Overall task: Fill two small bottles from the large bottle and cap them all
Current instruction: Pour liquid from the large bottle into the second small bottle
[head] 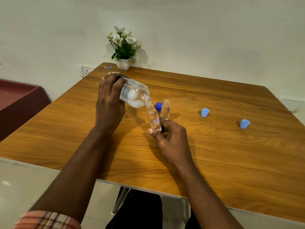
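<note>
Wooden table (214, 154) bears all items. Left hand (109, 100) clamped around the large bottle (135, 95), tipped mouth-down onto the labelled small bottle (154, 119), pinched at its base by right hand (171, 138). Second small bottle (165, 109) stands just beyond the right fingers; two light-blue caps (205, 112) lie well right.

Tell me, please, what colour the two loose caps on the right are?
Light blue caps, clearest in the head view.
</note>
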`<move>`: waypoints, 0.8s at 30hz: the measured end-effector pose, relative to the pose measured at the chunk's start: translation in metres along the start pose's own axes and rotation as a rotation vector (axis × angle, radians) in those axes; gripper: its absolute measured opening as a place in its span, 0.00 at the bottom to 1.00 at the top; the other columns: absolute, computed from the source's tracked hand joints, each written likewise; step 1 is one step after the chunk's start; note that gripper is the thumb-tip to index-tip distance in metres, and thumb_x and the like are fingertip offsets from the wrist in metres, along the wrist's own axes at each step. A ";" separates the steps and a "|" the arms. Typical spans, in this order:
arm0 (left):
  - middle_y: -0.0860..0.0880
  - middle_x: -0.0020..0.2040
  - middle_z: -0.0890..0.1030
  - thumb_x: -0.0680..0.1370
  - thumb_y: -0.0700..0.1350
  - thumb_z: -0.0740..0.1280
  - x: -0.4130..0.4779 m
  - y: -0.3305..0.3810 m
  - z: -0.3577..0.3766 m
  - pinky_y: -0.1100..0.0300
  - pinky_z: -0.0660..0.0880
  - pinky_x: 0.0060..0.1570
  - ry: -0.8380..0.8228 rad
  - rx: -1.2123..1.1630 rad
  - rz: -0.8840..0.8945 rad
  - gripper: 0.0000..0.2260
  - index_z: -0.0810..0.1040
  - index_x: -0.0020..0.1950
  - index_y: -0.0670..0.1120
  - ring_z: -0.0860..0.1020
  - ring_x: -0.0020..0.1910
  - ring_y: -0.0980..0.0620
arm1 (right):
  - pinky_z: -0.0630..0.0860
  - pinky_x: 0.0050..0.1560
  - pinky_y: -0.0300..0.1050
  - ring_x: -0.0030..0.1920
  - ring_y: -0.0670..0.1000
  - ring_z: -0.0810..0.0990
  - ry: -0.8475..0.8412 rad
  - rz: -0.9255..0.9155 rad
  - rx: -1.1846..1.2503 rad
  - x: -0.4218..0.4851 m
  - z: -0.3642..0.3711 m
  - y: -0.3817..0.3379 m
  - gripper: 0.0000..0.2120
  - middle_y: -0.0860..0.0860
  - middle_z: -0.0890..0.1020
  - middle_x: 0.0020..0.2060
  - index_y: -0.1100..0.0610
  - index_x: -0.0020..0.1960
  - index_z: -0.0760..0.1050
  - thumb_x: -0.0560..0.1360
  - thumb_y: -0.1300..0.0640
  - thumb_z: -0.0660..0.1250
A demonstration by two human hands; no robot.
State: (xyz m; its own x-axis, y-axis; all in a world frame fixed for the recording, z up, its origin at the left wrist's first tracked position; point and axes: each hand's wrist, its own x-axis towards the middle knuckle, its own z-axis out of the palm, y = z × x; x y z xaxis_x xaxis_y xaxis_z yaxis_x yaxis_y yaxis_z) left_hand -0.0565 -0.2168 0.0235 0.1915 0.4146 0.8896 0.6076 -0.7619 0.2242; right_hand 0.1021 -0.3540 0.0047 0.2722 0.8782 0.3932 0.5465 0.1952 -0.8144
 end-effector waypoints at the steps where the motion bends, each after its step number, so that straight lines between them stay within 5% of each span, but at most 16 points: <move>1: 0.35 0.64 0.74 0.72 0.30 0.71 0.000 0.000 0.000 0.38 0.69 0.63 0.000 0.000 0.001 0.25 0.67 0.64 0.43 0.69 0.67 0.37 | 0.78 0.44 0.53 0.43 0.47 0.81 0.001 0.002 0.000 0.000 0.000 0.000 0.09 0.47 0.84 0.43 0.53 0.52 0.82 0.72 0.54 0.72; 24: 0.35 0.64 0.74 0.72 0.30 0.71 0.000 0.001 -0.001 0.37 0.69 0.63 -0.002 0.003 -0.004 0.25 0.67 0.64 0.43 0.67 0.68 0.38 | 0.77 0.43 0.52 0.42 0.47 0.80 -0.010 -0.028 -0.004 0.001 0.001 0.001 0.08 0.47 0.83 0.40 0.54 0.47 0.81 0.71 0.52 0.70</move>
State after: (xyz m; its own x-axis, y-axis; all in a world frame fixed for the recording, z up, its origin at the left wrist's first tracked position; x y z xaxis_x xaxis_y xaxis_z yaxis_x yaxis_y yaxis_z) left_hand -0.0567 -0.2177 0.0240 0.1907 0.4181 0.8882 0.6102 -0.7592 0.2263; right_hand 0.1022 -0.3530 0.0040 0.2494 0.8767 0.4113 0.5570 0.2176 -0.8015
